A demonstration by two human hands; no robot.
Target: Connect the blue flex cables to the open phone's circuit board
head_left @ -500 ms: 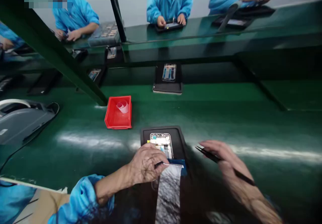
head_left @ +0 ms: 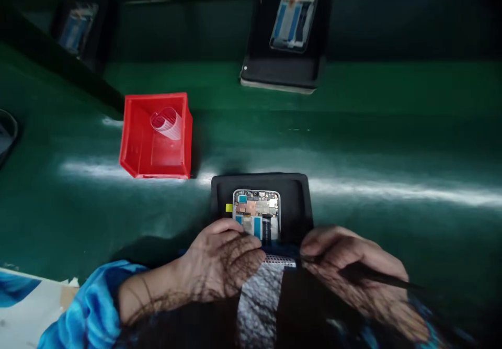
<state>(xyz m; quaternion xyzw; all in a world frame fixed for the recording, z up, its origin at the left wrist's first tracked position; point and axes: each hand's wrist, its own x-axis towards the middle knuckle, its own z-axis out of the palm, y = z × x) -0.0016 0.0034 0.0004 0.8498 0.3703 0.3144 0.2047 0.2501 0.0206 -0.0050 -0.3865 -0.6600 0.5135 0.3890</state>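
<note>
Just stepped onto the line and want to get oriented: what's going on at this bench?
A person works on an opened phone lying in a black tray on the green bench. The left hand rests on the phone's lower end; the right hand holds dark tweezers beside it. A red bin sits to the left.

No words, numbers or signs can be read here. The open phone in its black tray near the front edge of the worktop shows only tiny parts, too small and blurry to read.
</note>
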